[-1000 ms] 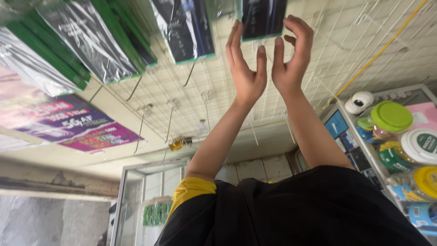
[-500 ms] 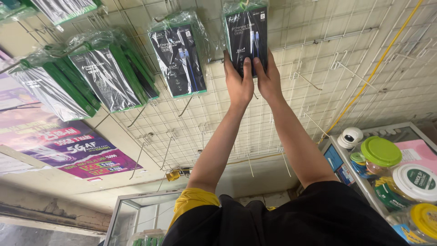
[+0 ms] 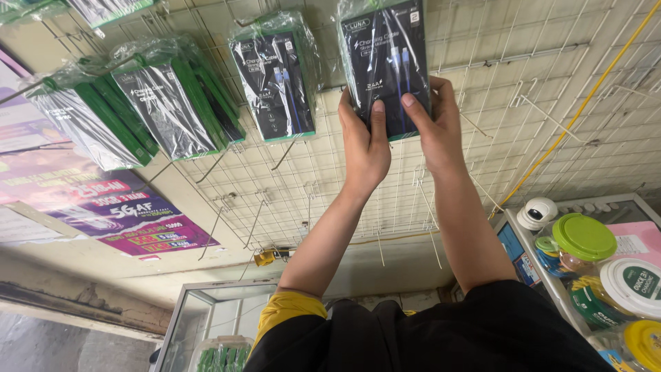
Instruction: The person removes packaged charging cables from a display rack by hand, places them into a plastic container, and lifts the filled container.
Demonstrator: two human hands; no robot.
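A black cable pack (image 3: 384,62) with a green edge, wrapped in clear plastic, is held against the wire grid (image 3: 551,103) by both hands. The left hand (image 3: 365,141) is clamped on the pack's lower left part, with the thumb laid flat over the front. The right hand (image 3: 430,124) is clamped on the lower right part, its thumb also pressed on the front and its fingers wrapped round the right edge. The pack sits high in the scene, right of centre, upright and touching the grid or its hooks; exactly how it hangs cannot be told.

Just left of it a second black pack (image 3: 275,79) is hung from the grid, apart from the hands. Farther left a bundle of green-edged packs (image 3: 172,96) is hung at a tilt, and another bundle (image 3: 86,120) is seen beyond it, near the left edge. Bare hooks (image 3: 530,103) are seen on the grid to the right of the hands, and a yellow cord (image 3: 578,110) is run slantwise across it.

Below left a purple poster (image 3: 117,213) is fixed to the wall. At the right edge a shelf (image 3: 537,269) is stocked with jars, among them one with a green lid (image 3: 584,235) and one with a white lid (image 3: 633,286). A glass case (image 3: 206,324) is seen near the bottom, left of the black sleeve (image 3: 441,337).
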